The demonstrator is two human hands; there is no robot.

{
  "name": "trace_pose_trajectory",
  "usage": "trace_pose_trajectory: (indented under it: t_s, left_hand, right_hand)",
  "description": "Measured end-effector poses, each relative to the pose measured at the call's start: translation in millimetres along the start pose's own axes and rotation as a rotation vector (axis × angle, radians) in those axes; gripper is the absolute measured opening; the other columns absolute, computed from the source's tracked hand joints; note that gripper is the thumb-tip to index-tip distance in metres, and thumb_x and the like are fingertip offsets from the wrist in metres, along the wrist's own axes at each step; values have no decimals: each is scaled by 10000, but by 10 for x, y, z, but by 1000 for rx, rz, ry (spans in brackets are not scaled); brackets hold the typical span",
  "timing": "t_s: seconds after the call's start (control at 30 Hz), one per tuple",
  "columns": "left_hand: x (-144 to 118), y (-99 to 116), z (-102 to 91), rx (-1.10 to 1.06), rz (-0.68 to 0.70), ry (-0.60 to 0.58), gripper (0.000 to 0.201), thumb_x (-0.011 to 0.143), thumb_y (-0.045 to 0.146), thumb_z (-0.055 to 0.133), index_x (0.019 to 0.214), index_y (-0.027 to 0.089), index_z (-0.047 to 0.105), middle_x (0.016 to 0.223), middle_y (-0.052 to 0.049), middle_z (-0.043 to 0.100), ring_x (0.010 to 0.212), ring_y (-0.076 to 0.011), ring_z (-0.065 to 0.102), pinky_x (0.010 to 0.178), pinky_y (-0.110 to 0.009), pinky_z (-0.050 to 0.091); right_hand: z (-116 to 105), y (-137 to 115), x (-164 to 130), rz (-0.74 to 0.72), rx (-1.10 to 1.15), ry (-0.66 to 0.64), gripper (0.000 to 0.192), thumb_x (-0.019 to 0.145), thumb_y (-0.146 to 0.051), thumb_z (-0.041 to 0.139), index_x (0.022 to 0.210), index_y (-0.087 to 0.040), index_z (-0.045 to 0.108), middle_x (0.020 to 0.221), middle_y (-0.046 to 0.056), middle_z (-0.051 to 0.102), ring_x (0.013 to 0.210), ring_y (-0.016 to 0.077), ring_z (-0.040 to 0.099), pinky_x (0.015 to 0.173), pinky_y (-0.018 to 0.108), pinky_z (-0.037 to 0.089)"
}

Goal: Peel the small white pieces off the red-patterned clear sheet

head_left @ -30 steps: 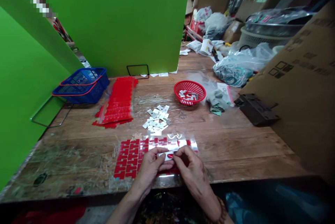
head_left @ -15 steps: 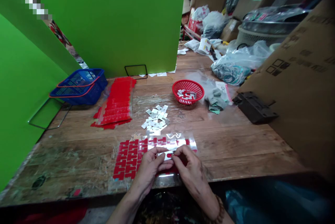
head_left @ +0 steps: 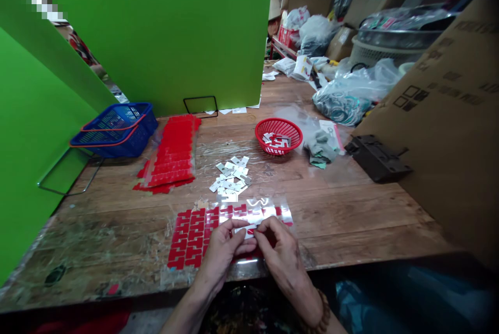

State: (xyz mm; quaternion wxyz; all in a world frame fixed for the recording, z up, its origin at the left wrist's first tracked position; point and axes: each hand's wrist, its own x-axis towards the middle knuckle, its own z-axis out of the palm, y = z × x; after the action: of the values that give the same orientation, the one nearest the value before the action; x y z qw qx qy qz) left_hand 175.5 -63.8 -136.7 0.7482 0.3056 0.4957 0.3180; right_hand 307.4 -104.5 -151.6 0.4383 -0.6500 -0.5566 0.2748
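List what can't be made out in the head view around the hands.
- Small piece pinched between left hand and right hand: mostly covered by the fingertips; shape unclear.
- Sticker sheet: the part under both hands is hidden.
- Contents of red basket: too small to identify.
- Blue basket: inside not visible through the mesh wall.
- Forearms: cut off by the bottom edge.

On the wooden table (head_left: 351, 219), the clear sheet of red stickers (head_left: 195, 238) lies nearest; the pile of small metal plates (head_left: 231, 178) beyond it; the round red plastic basket (head_left: 278, 135) farther right; the blue plastic basket (head_left: 115, 128) far left.
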Motion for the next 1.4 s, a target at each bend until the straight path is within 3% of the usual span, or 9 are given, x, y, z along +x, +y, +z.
trace_pose_trajectory:
  t_s: [0.17, 0.63, 0.9, 1.4]
  left_hand:
    - [12, -24, 1, 62, 18, 11, 320, 682, 232, 716, 938, 102, 573, 722, -81, 705, 653, -155, 681, 684, -250, 542]
    - [36, -39, -9, 42, 33, 10, 282, 705, 304, 683, 888, 115, 581, 783, -83, 702, 683, -192, 689, 667, -278, 550]
    - [78, -57, 30, 160, 71, 50, 357, 625, 255, 745, 896, 112, 561, 650, -47, 708, 594, -149, 678, 610, -220, 540]
    - [66, -18, 25, 252, 127, 114, 295, 660, 277, 696, 877, 111, 585, 578, -37, 692, 570, -193, 679, 600, -290, 556]
  right_hand:
    - [14, 6, -21, 9, -17, 2, 105, 784, -129, 509, 710, -197, 478, 726, -8, 524, 727, 155, 485, 667, 251, 364]
    - [44, 36, -12, 11, -15, 11, 102, 782, -135, 493, 704, -198, 475, 718, -5, 528, 714, 156, 487, 656, 254, 365]
    - [49, 50, -3, 26, -14, 24, 115, 786, -160, 510, 685, -194, 468, 707, -5, 534, 708, 154, 493, 654, 250, 368]
    - [70, 1, -21, 42, 5, 5, 108, 771, -122, 509, 704, -199, 542, 728, -2, 573, 745, 164, 510, 702, 270, 385]
